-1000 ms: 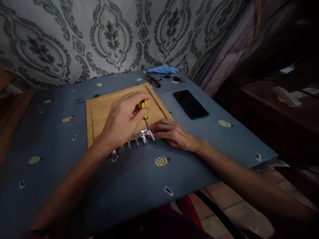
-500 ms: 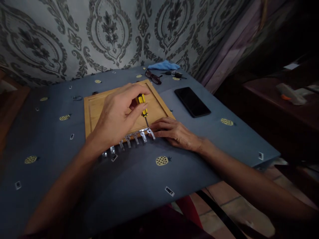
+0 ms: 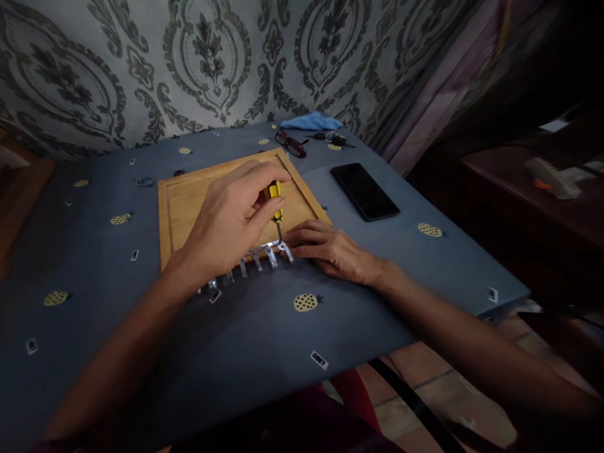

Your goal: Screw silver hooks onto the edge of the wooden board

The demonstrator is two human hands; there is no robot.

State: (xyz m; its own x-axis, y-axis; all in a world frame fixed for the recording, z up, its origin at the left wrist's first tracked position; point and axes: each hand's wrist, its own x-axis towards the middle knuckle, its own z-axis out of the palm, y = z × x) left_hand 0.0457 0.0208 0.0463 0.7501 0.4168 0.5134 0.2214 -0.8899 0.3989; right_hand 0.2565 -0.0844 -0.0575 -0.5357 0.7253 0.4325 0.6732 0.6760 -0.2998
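Note:
My left hand (image 3: 229,221) is closed round a small yellow-handled screwdriver (image 3: 275,202), held upright with its tip down on the right end of a metal hook rail (image 3: 257,258). The rail, with several hooks, lies along the near edge of a wooden board (image 3: 184,207). My right hand (image 3: 330,250) lies flat on the blue cloth, fingers together and pressed against the rail's right end, beside the screwdriver tip.
A black phone (image 3: 365,191) lies right of the board. Glasses (image 3: 290,144), keys (image 3: 331,138) and a blue cloth (image 3: 313,121) sit at the table's far edge by the patterned wall. The table's right edge (image 3: 472,251) drops to a tiled floor; dark furniture stands further right.
Both hands stay at the rail's right end; my left hand's fingers have shifted slightly on the screwdriver handle. The view has drifted a little.

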